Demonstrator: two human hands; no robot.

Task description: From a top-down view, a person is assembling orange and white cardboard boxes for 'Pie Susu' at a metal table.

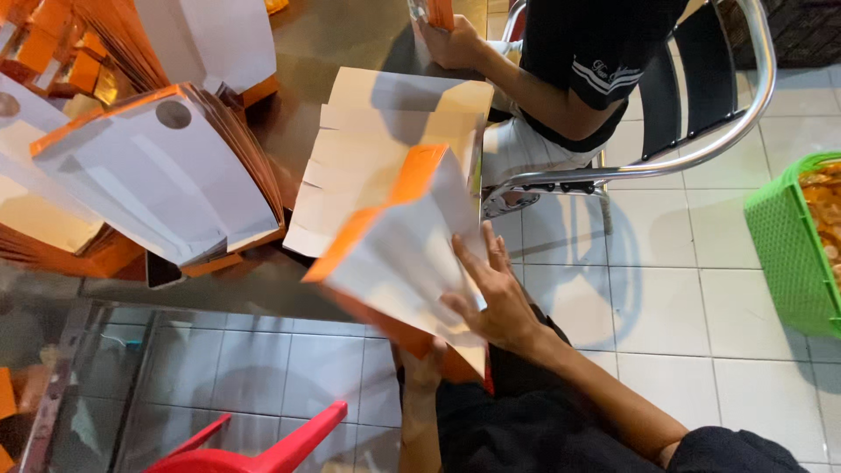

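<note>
I hold a flat white and orange paper bag (399, 254) tilted over my lap. My right hand (498, 293) lies spread on its white face near the lower right corner. My left hand (423, 359) grips the bag from underneath at its bottom edge, mostly hidden by the paper. Just beyond the bag, a stack of cream folded bags (385, 140) lies fanned on the brown table (307, 52).
Piles of white and orange bags (166, 175) cover the table's left side. Another person in a black shirt (587, 52) sits on a metal chair (701, 114) across, one hand (451, 39) holding a bag. A green basket (788, 245) stands at right, a red plastic chair (263, 447) below.
</note>
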